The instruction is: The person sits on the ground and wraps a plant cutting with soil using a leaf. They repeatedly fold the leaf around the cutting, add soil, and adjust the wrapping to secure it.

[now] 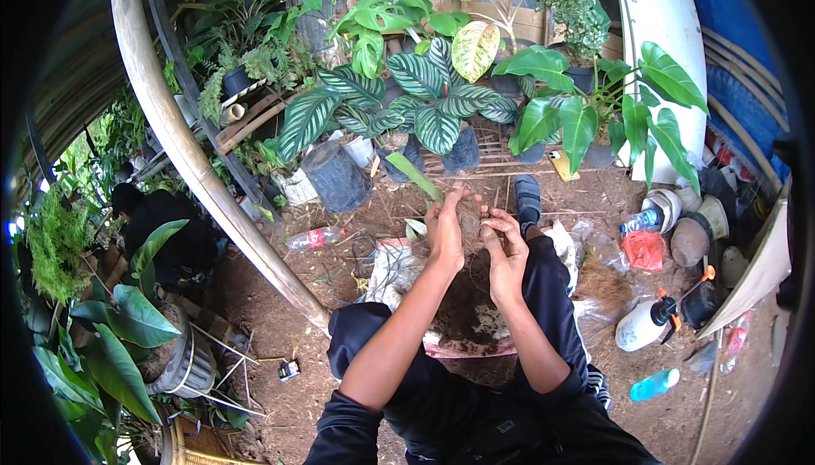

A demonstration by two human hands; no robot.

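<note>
Between my hands is a brown, fibrous root ball (470, 221), held above a sack spread with dark soil (468, 312). My left hand (446, 229) grips its left side, with the palm against it. The fingers of my right hand (506, 255) are bent against the right side, fingertips pressing on the fibres. A broad green leaf or cut stem (414, 175) sticks up and to the left from behind my left hand; where it joins the ball is hidden. Thin loose strands hang below the ball.
Potted plants, including a striped calathea (439, 102), stand ahead beside a black grow bag (336, 175). A bamboo pole (191, 153) slants along my left. To the right lie a pressure sprayer (643, 325), a blue bottle (654, 385) and coconut fibre (602, 283). Another person (169, 229) crouches at left.
</note>
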